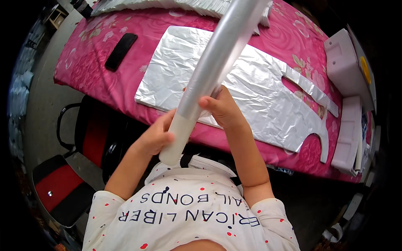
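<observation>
A long, shiny silvery-white plastic roll [205,67] slants up from my waist over the table, its top running out of view. Its lower end is paler and more see-through. Around that lower end my left hand [155,134] is closed, thumb in front and some fingers hidden behind. Higher up, my right hand [226,108] grips the roll from the right side with its thumb on the front. Beneath and behind it lies a flat stack of silvery plastic carrier bags [264,92], their handle loops pointing right. The roll covers part of this stack.
A pink flowered cloth [88,71] covers the table. On it lie a black phone [121,52] at the left and a pile of folded white plastic [167,5] along the far side. White boxes [348,69] stand at the right edge; a red-and-black chair [58,184] is at my left.
</observation>
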Demonstrator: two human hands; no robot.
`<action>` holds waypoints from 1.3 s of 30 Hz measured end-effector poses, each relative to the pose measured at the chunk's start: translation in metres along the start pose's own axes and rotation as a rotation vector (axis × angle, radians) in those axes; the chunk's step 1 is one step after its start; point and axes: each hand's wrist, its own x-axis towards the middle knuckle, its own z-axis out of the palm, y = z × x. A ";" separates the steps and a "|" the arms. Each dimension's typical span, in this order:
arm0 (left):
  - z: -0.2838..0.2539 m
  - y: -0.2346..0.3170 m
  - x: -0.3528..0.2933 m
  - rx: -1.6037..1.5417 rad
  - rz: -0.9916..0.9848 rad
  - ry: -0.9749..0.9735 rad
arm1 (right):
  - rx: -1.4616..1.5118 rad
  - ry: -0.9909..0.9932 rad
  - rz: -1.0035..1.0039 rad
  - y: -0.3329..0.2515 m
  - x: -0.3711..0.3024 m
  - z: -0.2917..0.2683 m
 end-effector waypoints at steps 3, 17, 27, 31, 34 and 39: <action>0.015 0.009 0.000 0.442 -0.098 0.274 | -0.102 0.200 0.075 0.001 -0.001 0.010; 0.006 -0.008 0.018 -0.123 -0.225 0.015 | -0.189 0.141 0.003 0.013 -0.030 -0.005; -0.007 -0.038 0.025 0.399 -0.262 0.314 | -0.663 0.214 0.354 0.035 -0.057 -0.002; -0.019 -0.035 -0.001 0.353 -0.463 0.302 | -0.583 0.216 0.351 0.032 -0.075 -0.029; -0.023 -0.039 -0.023 0.296 -0.534 0.274 | -0.564 0.348 0.295 0.020 -0.080 -0.055; -0.030 -0.053 -0.039 0.288 -0.536 0.227 | -0.570 0.462 0.218 -0.006 -0.069 -0.091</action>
